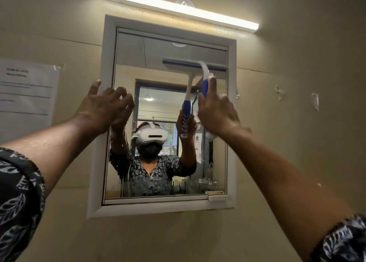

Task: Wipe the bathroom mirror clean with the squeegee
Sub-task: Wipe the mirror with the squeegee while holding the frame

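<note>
Mirror [164, 77] on beige wall [297, 132]; right hand [217, 113] grips squeegee [205, 87], blade above it; left hand [105, 107] relaxed on frame [95, 172]

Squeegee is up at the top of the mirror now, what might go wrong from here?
The left hand touches the mirror at its left edge and may leave smears. The right hand looks wet, so the squeegee might slip. Drips down the left side could be missed.

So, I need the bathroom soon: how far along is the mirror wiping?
Roughly midway. The middle of the mirror already reflects clearly. The right hand holds the squeegee with its blade on the upper right glass; the left hand rests on the frame. Remaining: wet streaks down the left edge and along the bottom.
</note>
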Available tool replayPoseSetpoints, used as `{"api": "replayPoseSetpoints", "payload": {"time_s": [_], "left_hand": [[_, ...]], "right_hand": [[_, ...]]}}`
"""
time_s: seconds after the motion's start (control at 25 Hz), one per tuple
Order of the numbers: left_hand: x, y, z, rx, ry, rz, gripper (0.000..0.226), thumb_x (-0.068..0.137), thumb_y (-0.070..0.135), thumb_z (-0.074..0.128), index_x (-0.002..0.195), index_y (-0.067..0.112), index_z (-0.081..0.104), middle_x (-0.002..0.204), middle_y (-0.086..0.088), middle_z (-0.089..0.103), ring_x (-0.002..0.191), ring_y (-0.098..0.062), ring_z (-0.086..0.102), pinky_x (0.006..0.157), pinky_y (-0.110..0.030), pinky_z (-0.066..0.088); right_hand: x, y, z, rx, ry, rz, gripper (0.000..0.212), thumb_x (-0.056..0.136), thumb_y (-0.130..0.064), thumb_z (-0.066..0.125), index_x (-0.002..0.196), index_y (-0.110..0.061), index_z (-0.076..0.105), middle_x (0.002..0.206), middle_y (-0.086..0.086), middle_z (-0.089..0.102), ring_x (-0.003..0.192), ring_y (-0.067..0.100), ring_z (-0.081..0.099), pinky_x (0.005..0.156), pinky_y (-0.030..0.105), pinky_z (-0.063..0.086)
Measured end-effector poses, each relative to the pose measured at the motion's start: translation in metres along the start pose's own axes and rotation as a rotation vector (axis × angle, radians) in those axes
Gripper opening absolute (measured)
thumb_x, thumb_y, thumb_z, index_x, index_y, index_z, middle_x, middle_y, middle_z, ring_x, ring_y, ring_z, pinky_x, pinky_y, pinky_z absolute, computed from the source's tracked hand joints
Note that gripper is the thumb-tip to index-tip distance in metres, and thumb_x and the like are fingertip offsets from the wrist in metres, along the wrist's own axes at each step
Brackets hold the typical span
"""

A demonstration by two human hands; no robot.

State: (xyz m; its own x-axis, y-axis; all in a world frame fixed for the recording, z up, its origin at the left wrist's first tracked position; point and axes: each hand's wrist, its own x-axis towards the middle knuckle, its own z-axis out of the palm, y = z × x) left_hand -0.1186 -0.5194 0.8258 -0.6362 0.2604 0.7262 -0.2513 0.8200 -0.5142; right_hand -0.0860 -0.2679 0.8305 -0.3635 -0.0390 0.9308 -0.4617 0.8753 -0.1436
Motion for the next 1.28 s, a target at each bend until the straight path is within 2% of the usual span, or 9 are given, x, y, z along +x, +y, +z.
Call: {"api": "replayPoseSetpoints", "payload": {"time_s": [0.32, 0.44, 0.68, 0.72, 0.8, 0.88, 1.0, 1.08, 1.28], "left_hand": [[-0.001, 0.002, -0.001, 0.032, -0.015, -0.016, 0.101, 0.075, 0.026, 0.074, 0.149, 0.021, 0.005, 0.153, -0.005, 0.014, 0.139, -0.022, 0.029, 0.117, -0.049, 0.014], [0.0, 0.001, 0.0, 0.046, -0.014, -0.017, 0.103, 0.074, 0.027, 0.075, 0.148, 0.022, 0.004, 0.153, -0.004, 0.013, 0.139, -0.021, 0.029, 0.117, -0.049, 0.015], [-0.001, 0.001, 0.001, 0.019, -0.012, -0.021, 0.102, 0.075, 0.024, 0.075, 0.149, 0.021, 0.005, 0.154, -0.005, 0.013, 0.14, -0.022, 0.028, 0.117, -0.049, 0.014], [-0.001, 0.0, 0.001, 0.017, -0.015, -0.022, 0.103, 0.075, 0.024, 0.075, 0.15, 0.021, 0.004, 0.155, -0.005, 0.011, 0.141, -0.022, 0.026, 0.117, -0.049, 0.014], [-0.002, 0.0, 0.001, 0.013, -0.022, -0.024, 0.104, 0.075, 0.024, 0.074, 0.15, 0.022, 0.001, 0.156, -0.005, 0.008, 0.142, -0.022, 0.024, 0.117, -0.05, 0.013], [-0.001, 0.0, 0.002, 0.017, -0.015, -0.025, 0.102, 0.077, 0.023, 0.072, 0.149, 0.021, 0.001, 0.155, -0.005, 0.009, 0.141, -0.022, 0.024, 0.117, -0.049, 0.013], [-0.001, -0.001, 0.003, -0.014, 0.0, -0.009, 0.099, 0.078, 0.019, 0.071, 0.149, 0.021, 0.002, 0.155, -0.006, 0.009, 0.142, -0.023, 0.023, 0.117, -0.05, 0.011], [-0.002, -0.004, 0.006, -0.049, 0.03, -0.005, 0.099, 0.077, 0.016, 0.07, 0.15, 0.022, 0.002, 0.155, -0.005, 0.009, 0.142, -0.023, 0.022, 0.117, -0.049, 0.009], [-0.002, 0.0, 0.008, -0.079, 0.055, -0.036, 0.108, 0.077, 0.015, 0.072, 0.151, 0.013, -0.007, 0.157, -0.011, 0.003, 0.146, -0.026, 0.012, 0.119, -0.044, 0.005]], "right_hand": [[-0.157, 0.012, 0.033, 0.078, -0.173, 0.125, 0.064, 0.097, -0.037, 0.036, 0.138, -0.043, -0.013, 0.056, -0.008, 0.043, 0.037, 0.004, 0.042, 0.033, 0.011, 0.031], [-0.192, 0.013, 0.033, 0.063, -0.294, 0.223, 0.069, 0.097, -0.043, 0.032, 0.138, -0.045, -0.023, 0.058, -0.009, 0.044, 0.048, 0.003, 0.047, 0.048, 0.012, 0.039], [-0.225, 0.011, 0.026, -0.161, -0.624, 0.376, 0.075, 0.099, -0.045, 0.025, 0.143, -0.013, -0.026, 0.061, -0.009, 0.032, 0.047, 0.004, 0.03, 0.049, 0.01, 0.029], [-0.226, 0.009, 0.022, -0.181, -0.649, 0.362, 0.072, 0.099, -0.045, 0.024, 0.146, -0.015, -0.021, 0.062, -0.008, 0.031, 0.047, 0.004, 0.03, 0.052, 0.011, 0.033], [-0.219, -0.003, 0.005, -0.194, -0.603, 0.334, 0.062, 0.097, -0.049, 0.026, 0.145, -0.039, -0.014, 0.063, -0.007, 0.037, 0.051, 0.005, 0.038, 0.063, 0.014, 0.04], [-0.193, -0.017, -0.014, -0.103, -0.479, 0.264, 0.058, 0.095, -0.05, 0.03, 0.142, -0.048, -0.004, 0.065, -0.002, 0.049, 0.053, 0.008, 0.05, 0.06, 0.016, 0.047], [-0.125, -0.033, -0.028, 0.159, -0.218, 0.085, 0.043, 0.096, -0.04, 0.036, 0.135, -0.039, 0.017, 0.062, 0.001, 0.05, 0.048, 0.003, 0.058, 0.036, 0.014, 0.043], [-0.068, -0.05, -0.024, 0.204, -0.092, -0.03, 0.038, 0.098, -0.029, 0.041, 0.132, -0.027, 0.026, 0.062, -0.004, 0.048, 0.043, 0.003, 0.055, 0.031, 0.013, 0.04], [0.038, -0.083, 0.004, 0.135, 0.014, -0.118, 0.041, 0.097, -0.023, 0.041, 0.135, -0.014, 0.027, 0.064, -0.001, 0.051, 0.049, 0.015, 0.054, 0.047, 0.03, 0.046]]}}
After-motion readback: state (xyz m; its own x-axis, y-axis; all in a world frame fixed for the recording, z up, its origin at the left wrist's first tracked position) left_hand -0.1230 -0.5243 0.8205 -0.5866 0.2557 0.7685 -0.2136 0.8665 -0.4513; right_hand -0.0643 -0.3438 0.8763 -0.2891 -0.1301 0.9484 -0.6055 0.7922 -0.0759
